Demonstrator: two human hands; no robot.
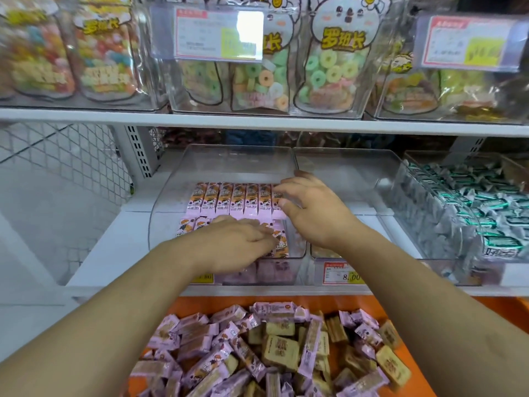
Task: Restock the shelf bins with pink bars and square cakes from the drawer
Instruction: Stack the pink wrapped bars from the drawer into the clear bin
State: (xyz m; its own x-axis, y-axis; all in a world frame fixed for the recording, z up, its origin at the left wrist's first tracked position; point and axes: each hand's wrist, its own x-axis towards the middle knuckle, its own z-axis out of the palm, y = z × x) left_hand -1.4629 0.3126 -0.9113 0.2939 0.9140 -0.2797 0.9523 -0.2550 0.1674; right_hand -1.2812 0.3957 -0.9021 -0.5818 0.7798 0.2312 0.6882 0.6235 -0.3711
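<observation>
Surroundings: bags of ring gummies (332, 70) stand in clear tubs on the upper shelf behind price tags (219, 34); a bin of green-and-white wrapped sweets (469, 207) sits at the right of the middle shelf (94, 265); wire mesh (65, 156) closes the left side.
In the way: the clear front wall of the left bin (163, 202) rises ahead of both wrists; both forearms reach in over its low front edge.
Pink bars: a tidy back row (234, 200) lies flat in the left bin, a front row (194, 224) is partly hidden under the hands.
Axis: each bar's long axis runs front to back, bars side by side.
Left hand (240, 245): lies flat, fingers straight, resting on the front row.
Right hand (312, 207): spread and relaxed at the right end of the back row, fingertips touching the bars, holding nothing.
Neighbouring bin (343, 173): clear, just beside the right hand; contents cannot be made out.
Drawer (400, 313): orange, below the shelf, holding a loose heap of pink bars and tan square cakes (280, 353) lying at all angles.
</observation>
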